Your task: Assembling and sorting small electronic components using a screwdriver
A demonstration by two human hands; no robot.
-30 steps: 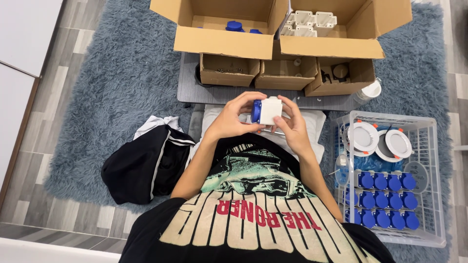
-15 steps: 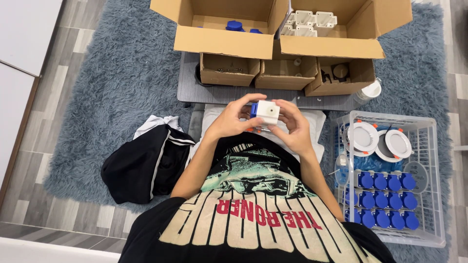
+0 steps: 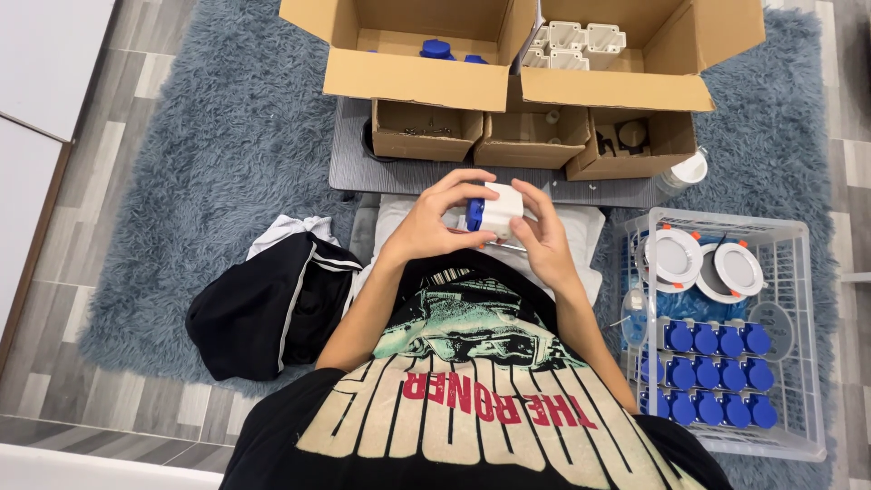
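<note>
Since half a second ago you have tilted the small white and blue block point(image 3: 493, 209) a little further, so more of its white face now shows and the blue part sits at its left edge; your hands have hardly shifted. Your left hand point(image 3: 434, 229) wraps the block from the left, fingers curled over the top, and your right hand point(image 3: 543, 238) pinches its right side. The block is held over the white cushion point(image 3: 581, 231), just near of the grey board point(image 3: 363, 163).

How far along you are is best read from the containers. The black garment point(image 3: 263, 304) lies at the left, well apart. Far ahead, the open cardboard boxes point(image 3: 417, 54) hold loose blue and white parts. At the right, the wire basket point(image 3: 803, 272) carries rows of blue-capped pieces, probably finished ones, though the view is too small to be sure, and some of its floor is unfilled.

Between your right elbow and the basket there is only a narrow gap.
</note>
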